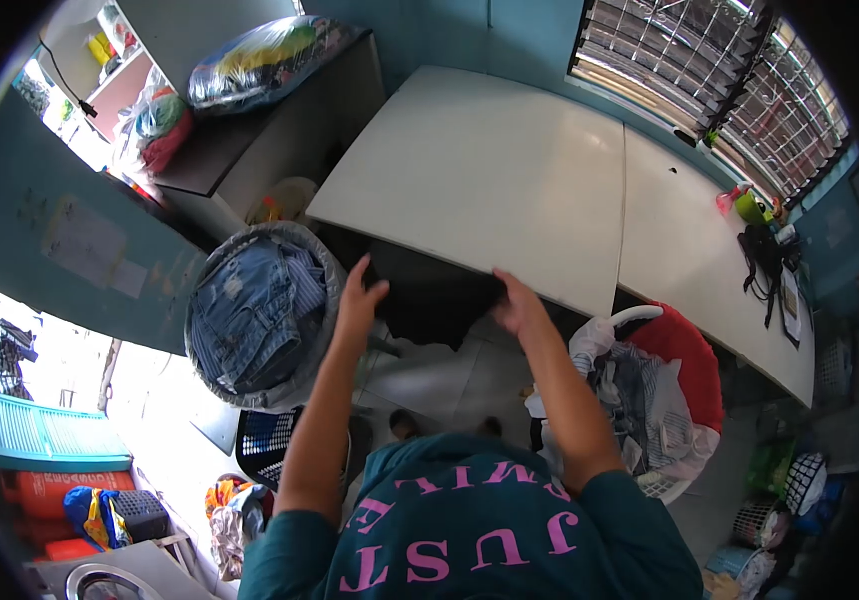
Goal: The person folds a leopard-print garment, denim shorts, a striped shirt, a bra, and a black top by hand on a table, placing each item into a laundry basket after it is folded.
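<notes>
A piece of black cloth (437, 303) is stretched between my two hands, just off the near edge of the white table. My left hand (358, 302) is at its left side, thumb against the fabric and the other fingers partly hidden behind it. At the opposite side, my right hand (518, 304) pinches the cloth's edge. The cloth's lower edge hangs loose above the tiled floor. Its dark colour merges with the shadow under the table, so its garment type cannot be made out.
A lined basket of folded denim (265, 310) stands at my left. To my right is a white basket of mixed clothes (640, 400) with a red cloth (685, 355) over its rim. The white table (490, 170) spans the front. A plastic-wrapped bundle (265, 65) rests on the cabinet.
</notes>
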